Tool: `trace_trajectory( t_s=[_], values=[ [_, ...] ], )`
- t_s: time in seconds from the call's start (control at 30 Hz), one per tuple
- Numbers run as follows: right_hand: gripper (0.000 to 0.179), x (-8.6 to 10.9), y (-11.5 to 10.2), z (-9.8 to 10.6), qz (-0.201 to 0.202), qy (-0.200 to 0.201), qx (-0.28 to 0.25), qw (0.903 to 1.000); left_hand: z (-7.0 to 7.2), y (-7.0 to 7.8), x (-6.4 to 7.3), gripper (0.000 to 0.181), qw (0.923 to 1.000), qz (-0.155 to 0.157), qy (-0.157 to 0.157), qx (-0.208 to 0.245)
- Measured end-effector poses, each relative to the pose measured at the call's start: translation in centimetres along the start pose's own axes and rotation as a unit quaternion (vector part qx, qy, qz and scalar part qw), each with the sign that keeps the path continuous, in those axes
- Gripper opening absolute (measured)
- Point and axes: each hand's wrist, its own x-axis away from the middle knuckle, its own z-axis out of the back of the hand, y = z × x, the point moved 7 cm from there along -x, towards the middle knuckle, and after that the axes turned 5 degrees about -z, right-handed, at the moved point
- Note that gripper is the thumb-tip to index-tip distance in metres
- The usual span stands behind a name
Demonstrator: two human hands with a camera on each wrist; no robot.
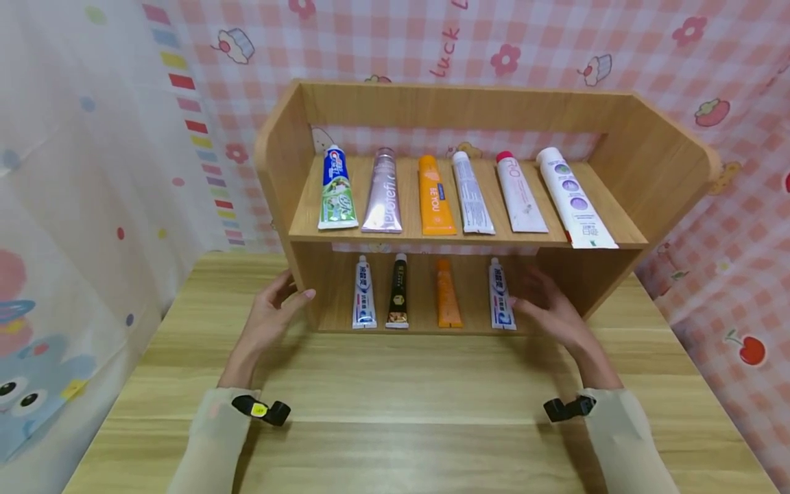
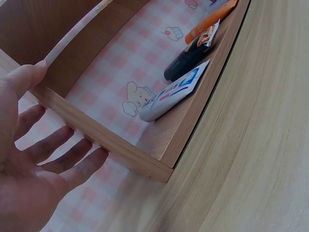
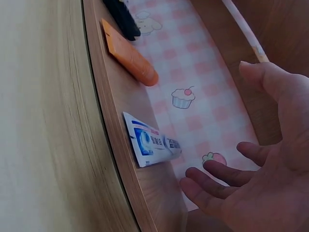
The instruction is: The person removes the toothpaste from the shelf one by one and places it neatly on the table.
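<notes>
A two-tier wooden shelf point(image 1: 469, 108) stands on the table. My left hand point(image 1: 277, 312) holds its left side panel point(image 2: 96, 126), thumb at the front edge and fingers along the outer face. My right hand point(image 1: 551, 310) is inside the lower tier at the right, fingers spread and holding nothing. Beside its thumb in the head view lies a white-and-blue toothpaste tube point(image 1: 501, 295). Further left on that tier are an orange tube point(image 1: 448, 295), a black tube point(image 1: 398, 291) and another white-and-blue toothpaste tube point(image 1: 364, 293).
The upper tier carries a row of several tubes, among them a blue-and-green toothpaste tube point(image 1: 338, 189), an orange tube point(image 1: 436, 197) and a white tube point(image 1: 577, 195) overhanging the front edge. A wooden table point(image 1: 420, 412) extends in front. Patterned cloth point(image 1: 395, 41) hangs behind.
</notes>
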Motion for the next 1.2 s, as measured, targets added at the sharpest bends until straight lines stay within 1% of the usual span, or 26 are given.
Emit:
trace_trajectory(
  t_s=[0.1, 0.23, 0.37, 0.5, 0.63, 0.73, 0.87, 1.0, 1.1, 1.2],
  values=[
    [0.088, -0.7, 0.2, -0.1, 0.008, -0.009, -0.015, 0.9998, -0.1, -0.1, 0.1, 0.064, 0.9999, 0.008, -0.002, -0.012],
    [0.086, -1.6, 0.4, -0.1, 0.014, -0.017, -0.027, 0.9994, -0.1, -0.3, 0.2, 0.064, 0.9997, 0.011, -0.002, -0.020],
    [0.088, -2.2, 0.8, -0.3, 0.001, -0.022, -0.028, 0.9994, -0.1, -0.5, 0.2, 0.064, 0.9997, 0.013, -0.006, -0.018],
    [0.086, -2.8, 1.4, -0.4, -0.009, -0.033, -0.036, 0.9988, -0.2, -0.7, 0.2, 0.064, 0.9995, 0.016, -0.009, -0.024],
    [0.081, -3.5, 1.3, -0.4, 0.000, -0.033, -0.038, 0.9987, -0.1, -0.5, 0.1, 0.064, 0.9995, 0.017, -0.009, -0.026],
    [0.079, -4.2, 1.3, -0.6, 0.008, -0.032, -0.025, 0.9991, 0.0, -0.5, 0.2, 0.065, 0.9993, 0.023, -0.009, -0.026],
    [0.076, -5.2, 1.5, -1.1, 0.006, -0.029, 0.000, 0.9995, 0.2, -0.7, 0.4, 0.066, 0.9992, 0.028, -0.008, -0.028],
    [0.074, -5.9, 1.7, -1.3, 0.007, -0.020, 0.010, 0.9997, 0.3, -0.7, 0.3, 0.064, 0.9996, 0.014, -0.003, -0.024],
    [0.074, -6.2, 1.9, -1.4, -0.004, -0.012, 0.024, 0.9996, 0.3, -0.5, 0.2, 0.061, 0.9996, 0.002, -0.001, -0.030],
    [0.072, -6.4, 2.0, -1.3, -0.015, -0.001, 0.046, 0.9988, 0.2, -0.4, 0.0, 0.059, 0.9993, -0.004, 0.002, -0.037]
  ],
)
